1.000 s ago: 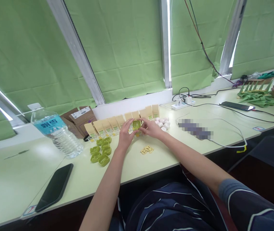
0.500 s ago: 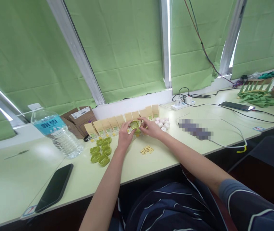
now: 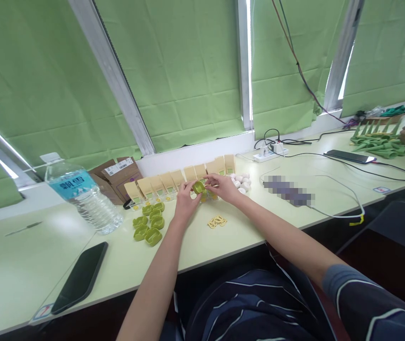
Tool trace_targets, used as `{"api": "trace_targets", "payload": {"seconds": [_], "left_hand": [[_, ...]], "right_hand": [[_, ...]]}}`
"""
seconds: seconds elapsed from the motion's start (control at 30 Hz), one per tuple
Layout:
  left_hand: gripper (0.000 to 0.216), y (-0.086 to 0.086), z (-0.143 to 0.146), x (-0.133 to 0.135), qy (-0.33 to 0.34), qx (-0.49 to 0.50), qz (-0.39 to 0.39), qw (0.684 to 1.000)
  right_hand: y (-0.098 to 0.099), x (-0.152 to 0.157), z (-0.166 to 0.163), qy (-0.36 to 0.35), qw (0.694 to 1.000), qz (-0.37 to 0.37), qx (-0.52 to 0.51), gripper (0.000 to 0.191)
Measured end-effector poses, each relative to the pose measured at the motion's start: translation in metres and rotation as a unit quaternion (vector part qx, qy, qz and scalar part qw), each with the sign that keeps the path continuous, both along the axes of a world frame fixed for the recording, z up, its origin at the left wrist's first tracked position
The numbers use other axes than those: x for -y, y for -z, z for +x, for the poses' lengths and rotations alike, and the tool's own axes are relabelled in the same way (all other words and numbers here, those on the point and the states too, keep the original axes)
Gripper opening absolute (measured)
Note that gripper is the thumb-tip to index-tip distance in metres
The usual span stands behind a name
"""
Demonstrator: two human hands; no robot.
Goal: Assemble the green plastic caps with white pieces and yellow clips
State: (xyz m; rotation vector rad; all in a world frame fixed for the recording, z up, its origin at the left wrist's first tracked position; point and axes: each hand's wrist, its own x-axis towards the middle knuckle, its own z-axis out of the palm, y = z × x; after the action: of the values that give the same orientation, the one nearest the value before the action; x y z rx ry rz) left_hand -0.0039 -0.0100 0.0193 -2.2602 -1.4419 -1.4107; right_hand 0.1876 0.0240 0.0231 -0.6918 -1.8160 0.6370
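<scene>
Fingers (image 3: 189, 186) of the left hand (image 3: 184, 202) and of the right hand (image 3: 224, 188) close from both sides on a small green plastic piece (image 3: 198, 187). They hold it just above the worktop (image 3: 195, 246), in front of a row of tan cards (image 3: 168, 181). More green pieces (image 3: 150, 222) lie left of the left hand, yellow rings (image 3: 217, 220) near the right wrist, and white round pieces (image 3: 242, 182) just beside the right hand. Further left a water bottle (image 3: 81, 194) stands and a black phone (image 3: 81, 277) lies flat.

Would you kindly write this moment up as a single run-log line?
left hand: grips green cup | right hand: pinches same cup | nearby: loose green cups, tan packets, water bottle
</scene>
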Motion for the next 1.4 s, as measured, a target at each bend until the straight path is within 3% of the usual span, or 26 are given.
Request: {"api": "trace_targets", "payload": {"seconds": [0.1, 0.37, 0.67, 0.87, 1.17, 1.4], "left_hand": [[0.049, 0.0004, 0.0011, 0.0009, 0.011, -0.008, -0.010, 1.000], [0.046, 0.0013, 0.0022, 0.0020, 0.033, -0.024, -0.019, 0.999], [0.049, 0.0018, 0.0020, 0.0017, 0.047, -0.028, -0.038, 0.998], [0.050, 0.0023, 0.0023, 0.0017, 0.063, -0.025, -0.036, 0.997], [0.047, 0.0007, 0.0037, 0.0040, 0.045, -0.022, -0.038, 0.998], [0.048, 0.0005, 0.0030, 0.0031, 0.053, -0.021, -0.039, 0.998]], "right_hand": [[-0.0003, 0.0006, 0.0008, 0.007, 1.000, -0.028, 0.012, 0.032], [0.0008, -0.0002, 0.0002, 0.025, 0.999, 0.007, 0.035, 0.009], [0.0036, -0.0036, -0.0010, -0.023, 0.999, 0.027, 0.021, 0.012], [0.0057, -0.0037, -0.0014, -0.012, 0.998, 0.043, 0.045, 0.019], [0.0043, -0.0051, -0.0025, -0.005, 1.000, 0.015, 0.006, 0.011], [0.0040, -0.0014, -0.0018, 0.003, 0.999, -0.018, 0.035, 0.017]]}}
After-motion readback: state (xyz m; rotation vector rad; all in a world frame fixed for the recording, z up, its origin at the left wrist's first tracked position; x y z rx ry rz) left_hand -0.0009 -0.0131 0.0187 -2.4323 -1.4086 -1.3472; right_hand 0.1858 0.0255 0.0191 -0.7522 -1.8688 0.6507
